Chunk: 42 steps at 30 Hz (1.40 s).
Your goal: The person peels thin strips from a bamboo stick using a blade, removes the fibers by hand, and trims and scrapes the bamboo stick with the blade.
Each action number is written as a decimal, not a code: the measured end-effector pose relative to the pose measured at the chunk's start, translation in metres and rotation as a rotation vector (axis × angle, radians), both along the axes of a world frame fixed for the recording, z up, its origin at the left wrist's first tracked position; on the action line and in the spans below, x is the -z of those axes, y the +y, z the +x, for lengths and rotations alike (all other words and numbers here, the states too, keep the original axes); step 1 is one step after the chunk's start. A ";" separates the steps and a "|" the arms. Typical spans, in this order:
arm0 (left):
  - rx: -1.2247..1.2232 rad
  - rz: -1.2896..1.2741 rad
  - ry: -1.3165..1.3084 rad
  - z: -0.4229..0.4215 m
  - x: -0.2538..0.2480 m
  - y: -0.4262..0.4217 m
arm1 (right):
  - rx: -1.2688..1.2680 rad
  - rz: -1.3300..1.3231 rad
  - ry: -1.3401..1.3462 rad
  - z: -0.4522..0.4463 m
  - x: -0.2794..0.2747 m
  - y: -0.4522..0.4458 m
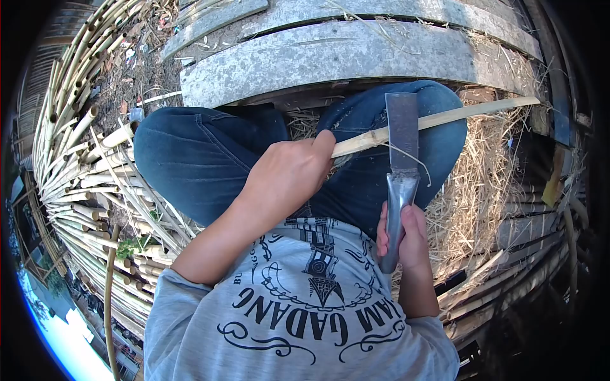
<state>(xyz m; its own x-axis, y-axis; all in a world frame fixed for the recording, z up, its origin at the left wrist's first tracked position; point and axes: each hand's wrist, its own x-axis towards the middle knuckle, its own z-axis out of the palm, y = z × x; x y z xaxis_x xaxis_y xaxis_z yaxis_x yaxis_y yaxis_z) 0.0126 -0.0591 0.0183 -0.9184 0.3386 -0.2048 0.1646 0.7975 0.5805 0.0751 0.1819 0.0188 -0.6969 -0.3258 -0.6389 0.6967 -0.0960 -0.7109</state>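
My left hand (292, 174) is closed round one end of a pale split bamboo strip (473, 110), which stretches to the right over my right knee. In my right hand (406, 238) is the grey metal handle of a broad knife (402, 130). Its dark flat blade points away from me and lies across the strip, over my right thigh. A thin curled sliver (419, 162) hangs beside the blade, just below the strip.
Grey wooden planks (330, 57) lie beyond my crossed legs. Many cut bamboo poles (82, 184) are stacked on the left. Straw-like shavings (473, 190) cover the ground at the right, with more bamboo lengths (476, 286) at the lower right.
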 end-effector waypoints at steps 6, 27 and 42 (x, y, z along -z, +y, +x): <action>0.003 -0.011 -0.028 0.000 0.003 -0.001 | -0.132 0.003 -0.017 0.002 0.002 -0.003; -0.003 -0.029 -0.059 0.000 0.009 -0.001 | -0.149 -0.027 -0.050 0.004 0.004 -0.007; -0.045 0.034 -0.079 -0.011 -0.038 -0.054 | 0.306 -0.040 0.153 -0.010 -0.006 0.020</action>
